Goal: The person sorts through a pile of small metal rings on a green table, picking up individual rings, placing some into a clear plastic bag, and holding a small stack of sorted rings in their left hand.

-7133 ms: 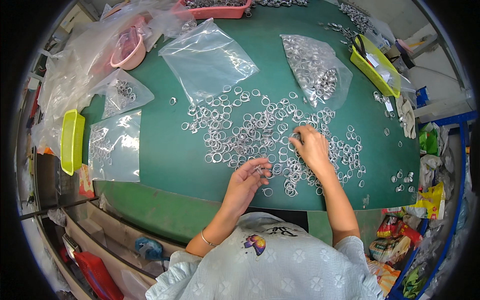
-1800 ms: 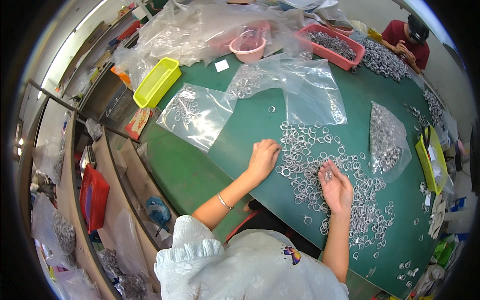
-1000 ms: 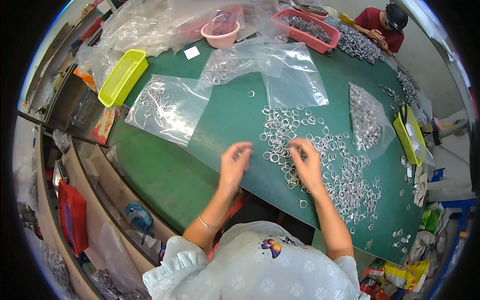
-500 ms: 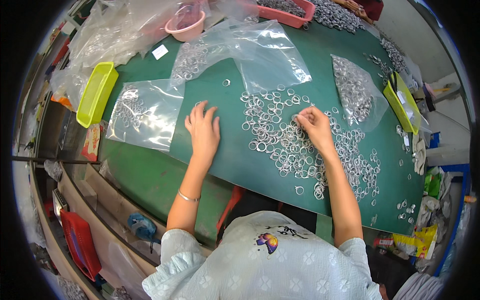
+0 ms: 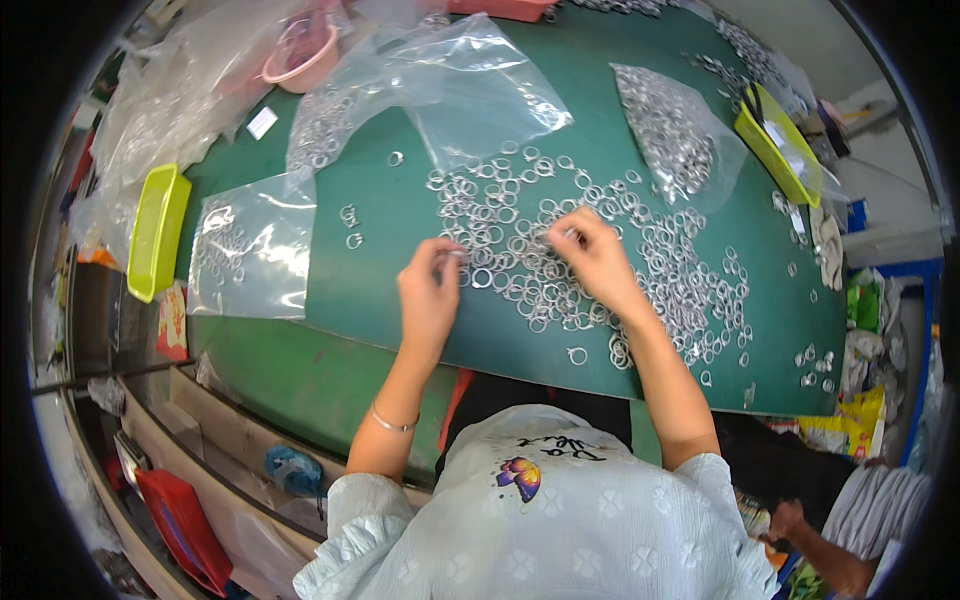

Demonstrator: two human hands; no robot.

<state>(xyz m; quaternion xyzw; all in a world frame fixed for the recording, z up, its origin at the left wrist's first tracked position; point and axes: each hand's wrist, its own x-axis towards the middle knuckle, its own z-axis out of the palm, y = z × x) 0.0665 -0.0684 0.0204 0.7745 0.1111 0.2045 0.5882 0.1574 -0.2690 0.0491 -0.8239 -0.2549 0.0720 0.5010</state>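
Note:
A broad heap of small silvery metal rings [image 5: 540, 285], each with a little tab, lies spread over the green table. At the heap's left edge is my left hand [image 5: 428, 300], fingers curled together; what they hold, if anything, is blurred. My right hand [image 5: 600, 262] hovers over the heap's middle, thumb and fingers pinched at the rings, the pinched item too small to make out. Left of my left hand, a few separate rings [image 5: 351, 226] sit on the table. Farther left lies a flat clear plastic bag [image 5: 275, 245] with several rings in it.
A filled bag of rings [image 5: 675, 140] lies at the back right, beside a yellow-green basket [image 5: 778, 150]. Another yellow-green basket [image 5: 157, 235] stands far left. Clear bags [image 5: 480, 95] and a pink basin [image 5: 305, 65] are at the back. Another person's arm [image 5: 830, 555] shows lower right.
My left hand has moved right, from the bare table to the heap, its fingers now curled. A few separate rings show where it was. The view has shifted, and another person's arm appears lower right.

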